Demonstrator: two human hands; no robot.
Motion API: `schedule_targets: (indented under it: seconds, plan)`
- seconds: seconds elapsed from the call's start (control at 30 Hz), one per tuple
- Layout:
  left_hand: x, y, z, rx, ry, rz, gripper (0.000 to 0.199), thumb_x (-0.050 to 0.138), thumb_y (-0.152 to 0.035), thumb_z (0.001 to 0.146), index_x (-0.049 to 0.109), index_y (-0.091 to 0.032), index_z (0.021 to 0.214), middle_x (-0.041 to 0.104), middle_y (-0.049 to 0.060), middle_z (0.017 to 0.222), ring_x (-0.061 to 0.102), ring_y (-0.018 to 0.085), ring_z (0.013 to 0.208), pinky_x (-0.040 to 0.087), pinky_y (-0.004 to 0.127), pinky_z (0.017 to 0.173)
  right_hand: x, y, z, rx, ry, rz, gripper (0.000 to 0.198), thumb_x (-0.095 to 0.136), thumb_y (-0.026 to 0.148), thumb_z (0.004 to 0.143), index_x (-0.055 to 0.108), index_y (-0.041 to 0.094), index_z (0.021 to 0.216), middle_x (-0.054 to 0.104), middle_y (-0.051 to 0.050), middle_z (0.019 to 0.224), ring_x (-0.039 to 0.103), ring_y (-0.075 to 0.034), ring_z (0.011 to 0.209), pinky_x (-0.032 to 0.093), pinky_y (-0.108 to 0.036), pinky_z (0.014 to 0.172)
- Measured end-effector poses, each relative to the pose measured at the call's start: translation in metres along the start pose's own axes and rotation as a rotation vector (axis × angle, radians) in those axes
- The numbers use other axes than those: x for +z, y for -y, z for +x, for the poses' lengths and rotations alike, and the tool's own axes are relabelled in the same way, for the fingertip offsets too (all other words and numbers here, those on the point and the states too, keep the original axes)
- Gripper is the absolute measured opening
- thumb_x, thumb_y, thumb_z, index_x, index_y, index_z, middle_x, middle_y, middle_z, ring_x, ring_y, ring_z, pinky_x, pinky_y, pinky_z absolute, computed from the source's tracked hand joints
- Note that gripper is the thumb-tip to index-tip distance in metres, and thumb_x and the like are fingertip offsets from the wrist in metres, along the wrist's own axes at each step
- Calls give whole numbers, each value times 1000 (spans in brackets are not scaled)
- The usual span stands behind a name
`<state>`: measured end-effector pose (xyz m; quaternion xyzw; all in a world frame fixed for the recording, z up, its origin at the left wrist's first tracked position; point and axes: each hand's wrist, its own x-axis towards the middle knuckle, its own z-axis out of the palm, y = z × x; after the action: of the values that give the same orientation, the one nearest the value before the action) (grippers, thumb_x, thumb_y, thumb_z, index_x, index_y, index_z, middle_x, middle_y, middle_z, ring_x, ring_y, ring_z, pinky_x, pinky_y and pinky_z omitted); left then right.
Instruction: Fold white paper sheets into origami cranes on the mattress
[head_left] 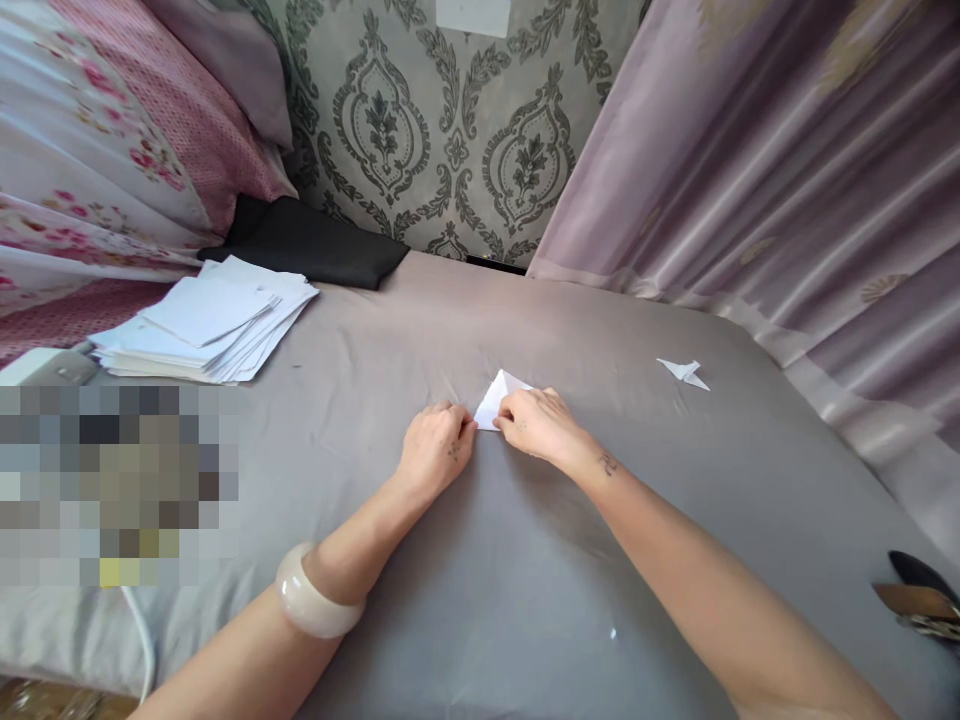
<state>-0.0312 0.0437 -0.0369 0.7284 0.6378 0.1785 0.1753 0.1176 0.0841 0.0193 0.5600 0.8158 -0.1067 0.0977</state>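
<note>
1. Folded white paper (pixel 490 406) lies mid-way across the grey sheet (pixel 525 580).
2. Left hand (pixel 436 440): fingers curled closed, pinching the paper's near-left corner.
3. Right hand (pixel 544 422): thumb and fingers closed on its right side.
4. Origami bird (pixel 685 372) rests rightward, paper stack (pixel 210 320) leftward.

Free passage is given between the right hand (pixel 541 420) and the paper figure (pixel 684 371); far left is blocked by papers (pixel 206 318).
</note>
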Motion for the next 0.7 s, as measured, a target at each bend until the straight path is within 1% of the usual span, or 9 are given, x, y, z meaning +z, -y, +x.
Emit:
schedule_targets:
  seconds: [0.27,0.4,0.6,0.7]
  plan:
    - [-1,0,6,-61,29,-70,17,52,-25,86,65,-18,78,66,6,83,61,21,75,42,30,61,-8,2,6,20,69,8,18,57,28,89,70,19,83,73,-9,93,66,-22,93,37,-30,77]
    - [-1,1,8,-42,39,-61,17,52,-24,85,65,-18,76,65,6,81,60,21,74,41,30,60,-11,2,11,22,98,13,16,59,27,87,70,18,83,73,-10,92,66,-22,91,38,-29,73]
    - [-2,3,4,-21,-6,-159,14,54,-18,80,68,-18,76,63,4,76,58,17,71,43,28,64,-12,-1,9,-9,110,38,15,59,26,87,70,19,83,72,-7,86,66,-20,85,36,-27,67]
    - [-1,3,4,-44,-17,-209,14,55,-20,79,68,-19,74,63,3,75,57,17,69,42,28,63,-12,-2,5,-17,100,47,16,57,27,89,70,20,84,72,-6,87,65,-19,85,36,-26,67]
